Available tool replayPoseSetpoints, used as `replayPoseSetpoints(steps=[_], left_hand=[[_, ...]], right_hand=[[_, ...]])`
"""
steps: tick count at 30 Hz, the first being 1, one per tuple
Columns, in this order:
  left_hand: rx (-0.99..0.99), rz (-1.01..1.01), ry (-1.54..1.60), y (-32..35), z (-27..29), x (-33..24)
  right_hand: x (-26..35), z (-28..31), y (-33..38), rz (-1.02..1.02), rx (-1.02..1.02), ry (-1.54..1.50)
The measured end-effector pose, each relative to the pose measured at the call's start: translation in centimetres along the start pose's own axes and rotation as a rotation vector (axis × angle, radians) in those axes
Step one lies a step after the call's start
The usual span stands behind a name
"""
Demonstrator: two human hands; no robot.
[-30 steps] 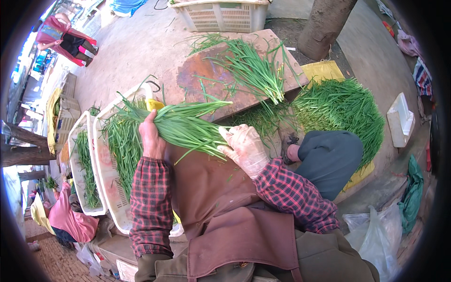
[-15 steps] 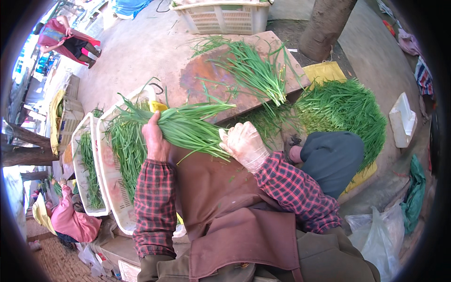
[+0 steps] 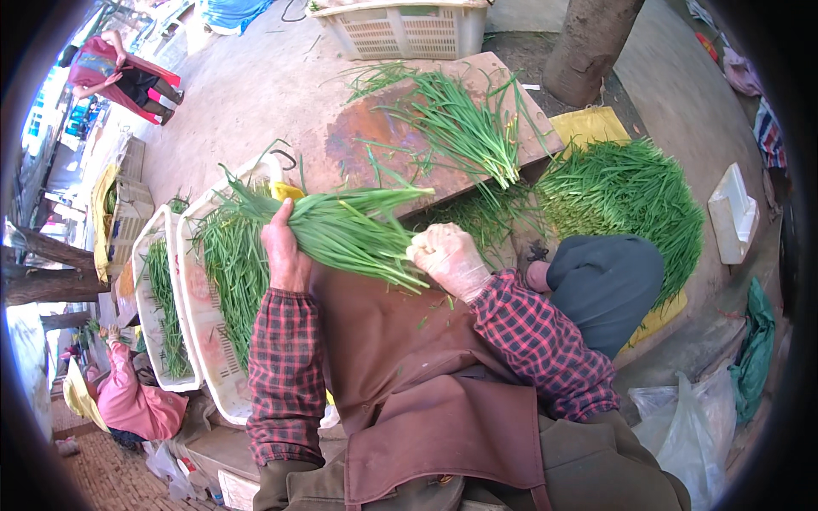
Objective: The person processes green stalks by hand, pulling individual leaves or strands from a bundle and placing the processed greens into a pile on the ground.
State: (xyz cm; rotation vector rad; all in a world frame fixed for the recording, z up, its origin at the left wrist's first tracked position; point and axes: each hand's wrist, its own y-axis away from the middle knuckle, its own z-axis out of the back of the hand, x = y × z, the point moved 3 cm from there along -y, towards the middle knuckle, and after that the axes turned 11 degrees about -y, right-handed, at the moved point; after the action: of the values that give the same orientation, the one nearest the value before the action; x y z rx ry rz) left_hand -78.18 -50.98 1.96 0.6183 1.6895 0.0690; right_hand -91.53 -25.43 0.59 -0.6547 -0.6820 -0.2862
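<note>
Over my apron, my left hand [image 3: 285, 247] is closed around a bunch of green chives [image 3: 358, 230]. Their leafy ends spread left across a crate, and the pale stalk ends point right. At those ends is my right hand [image 3: 447, 260], in a thin whitish glove, its fingers curled into a pinch. Whatever lies between its fingertips is too hidden to make out. Ahead, loose chives [image 3: 464, 119] lie on a worn board [image 3: 341, 145]. A large heap of chives [image 3: 626, 213] rests on yellow sheeting [image 3: 590, 128] to the right.
White crates [image 3: 198, 315] holding chives stand on my left. Another white crate [image 3: 405, 34] is beyond the board, near a tree trunk [image 3: 592, 55]. A white foam box [image 3: 733, 213] and plastic bags [image 3: 686, 426] lie right. Two other people are at the left, one in pink [image 3: 141, 396].
My right hand has drawn slightly to the right, away from the stalk ends. My left hand keeps its hold on the bunch, nearly in place.
</note>
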Motion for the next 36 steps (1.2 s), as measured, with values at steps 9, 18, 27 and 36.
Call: replayPoseSetpoints(steps=[9,18,27,36], left_hand=[[-0.103,-0.072,0.085,-1.5,3.5,-1.7],[-0.123,-0.180,0.080,1.7,0.9,-2.1],[-0.119,-0.139,0.146,1.1,1.9,-1.0],[0.059,0.058,0.193,-0.6,3.7,-0.7]], right_hand=[[-3.9,1.7,2.9,-0.476,0.304,0.219],[2.8,-2.1,-2.1,-0.405,0.104,-0.136],[-1.2,-3.4,1.7,-0.142,0.158,0.530],[-6.6,1.1,1.8,-0.666,0.182,-0.420]])
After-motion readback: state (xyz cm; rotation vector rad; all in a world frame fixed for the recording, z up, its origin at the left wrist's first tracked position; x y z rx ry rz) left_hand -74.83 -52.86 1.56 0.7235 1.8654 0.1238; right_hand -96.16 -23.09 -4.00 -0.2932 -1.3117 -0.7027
